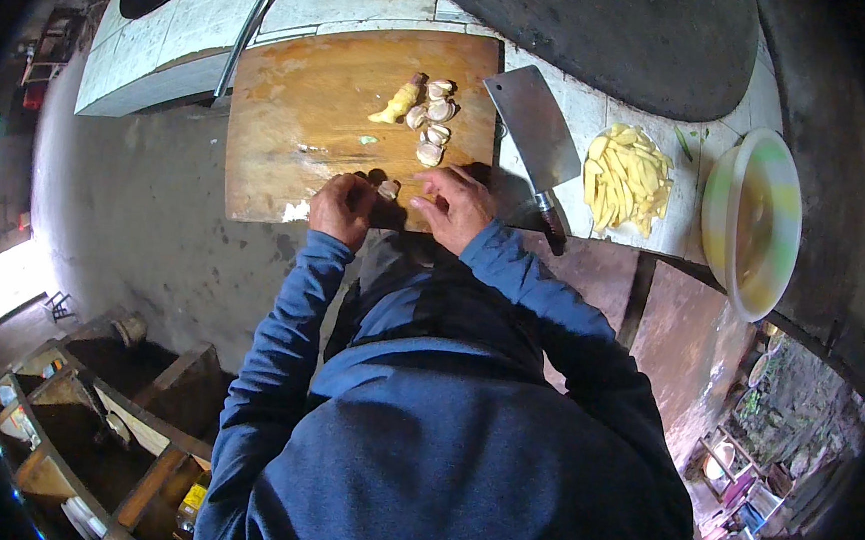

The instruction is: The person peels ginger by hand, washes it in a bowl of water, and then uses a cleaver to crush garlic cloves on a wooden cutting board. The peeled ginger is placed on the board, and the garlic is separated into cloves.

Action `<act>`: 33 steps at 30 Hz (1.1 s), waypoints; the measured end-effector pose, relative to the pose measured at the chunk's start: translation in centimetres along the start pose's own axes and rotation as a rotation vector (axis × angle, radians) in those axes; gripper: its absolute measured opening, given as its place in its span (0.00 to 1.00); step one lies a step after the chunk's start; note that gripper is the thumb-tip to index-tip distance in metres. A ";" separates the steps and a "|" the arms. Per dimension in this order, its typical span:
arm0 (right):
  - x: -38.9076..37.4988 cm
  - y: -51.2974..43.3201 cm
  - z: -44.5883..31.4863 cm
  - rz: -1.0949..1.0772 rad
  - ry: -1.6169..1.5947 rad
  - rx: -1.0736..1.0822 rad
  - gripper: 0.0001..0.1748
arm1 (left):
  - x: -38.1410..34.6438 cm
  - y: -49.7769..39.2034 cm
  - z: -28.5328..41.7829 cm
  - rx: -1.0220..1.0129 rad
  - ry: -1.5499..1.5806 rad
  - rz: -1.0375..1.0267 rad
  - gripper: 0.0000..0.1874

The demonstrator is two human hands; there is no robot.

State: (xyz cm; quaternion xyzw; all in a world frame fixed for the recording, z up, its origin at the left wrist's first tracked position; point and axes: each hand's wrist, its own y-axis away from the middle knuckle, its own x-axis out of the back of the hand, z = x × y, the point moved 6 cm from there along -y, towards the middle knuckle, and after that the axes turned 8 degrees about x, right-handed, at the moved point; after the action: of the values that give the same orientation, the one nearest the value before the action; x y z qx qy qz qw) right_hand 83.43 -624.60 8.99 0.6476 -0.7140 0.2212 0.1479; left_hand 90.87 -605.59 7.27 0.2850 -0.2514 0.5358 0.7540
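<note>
Both hands are at the near edge of a wooden cutting board. My left hand has its fingers curled inward, which hides whatever may be in them. My right hand is held with thumb and fingers apart, and nothing shows clearly between them. A garlic clove lies on the board between the hands, closest to the left fingertips. Farther back, several garlic cloves form a rough column beside a peeled piece of ginger. A small green scrap lies left of the lowest cloves.
Right of the board, a cleaver lies with its handle overhanging the counter edge. Beyond it are a heap of pale yellow cut strips and a tilted plastic basin. A large dark wok lid or pan covers the back. Wooden compartments stand behind left.
</note>
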 end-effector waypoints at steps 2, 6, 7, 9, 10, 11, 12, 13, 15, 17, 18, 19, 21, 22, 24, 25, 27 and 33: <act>-1.3 -0.9 0.0 0.059 -0.185 -0.047 0.19 | -0.1 0.1 -0.5 0.077 0.157 -0.039 0.04; -4.5 -2.2 0.5 -0.064 -0.378 -0.205 0.19 | -0.8 -0.3 -1.6 0.178 0.518 -0.214 0.05; -4.8 -2.7 0.3 -0.035 -0.392 -0.175 0.19 | -0.8 -0.5 -1.7 0.164 0.623 -0.255 0.05; -5.5 -3.3 0.1 -0.007 -0.418 -0.167 0.16 | -0.9 -1.3 -2.3 0.179 0.796 -0.346 0.06; -5.9 -3.4 0.2 -0.005 -0.430 -0.188 0.15 | -0.6 -1.8 -2.7 0.179 0.835 -0.347 0.05; -6.0 -3.6 0.2 -0.001 -0.443 -0.210 0.14 | -0.4 -2.3 -3.3 0.203 0.866 -0.351 0.05; -6.1 -3.7 0.3 0.000 -0.415 -0.244 0.13 | -0.3 -2.6 -4.0 0.261 0.880 -0.368 0.05; -6.1 -3.6 0.4 0.000 -0.389 -0.280 0.13 | 0.3 -3.3 -4.4 0.218 0.918 -0.385 0.04; -6.0 -3.3 0.8 0.014 -0.428 -0.424 0.11 | 1.3 -4.4 -5.7 0.249 0.977 -0.427 0.03; -5.7 -3.4 0.3 0.058 -0.545 -0.420 0.11 | 2.2 -5.2 -7.3 0.384 1.022 -0.497 0.02; -5.6 -3.5 0.1 0.080 -0.607 -0.427 0.11 | 2.8 -5.6 -7.6 0.369 1.077 -0.515 0.02; -5.6 -3.6 0.0 0.052 -0.602 -0.445 0.10 | 3.4 -5.8 -7.8 0.357 1.136 -0.521 0.02; -5.5 -4.1 -0.6 0.071 -0.578 -0.418 0.11 | 4.5 -6.2 -8.2 0.363 1.197 -0.522 0.03; -5.4 -4.5 -1.0 0.087 -0.593 -0.383 0.11 | 4.9 -6.2 -8.4 0.368 1.182 -0.516 0.03; -5.7 -5.2 -1.6 0.078 -0.637 -0.378 0.13 | 5.8 -6.0 -8.4 0.367 1.168 -0.521 0.04; -5.9 -5.5 -1.9 0.077 -0.670 -0.400 0.13 | 6.1 -5.7 -8.1 0.335 1.149 -0.531 0.03; -5.9 -6.1 -3.0 0.048 -0.667 -0.350 0.14 | 6.7 -5.2 -7.5 0.287 1.095 -0.540 0.04; -4.5 -7.3 -5.8 0.019 -0.647 -0.279 0.10 | 7.0 -4.2 -4.9 0.260 1.187 -0.583 0.07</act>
State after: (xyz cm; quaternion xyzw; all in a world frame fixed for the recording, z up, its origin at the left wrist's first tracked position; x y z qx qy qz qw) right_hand 90.78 -618.25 12.66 0.6511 -0.7532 -0.0940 -0.0011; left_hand 97.32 -598.59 7.92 0.0867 0.3592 0.4020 0.8377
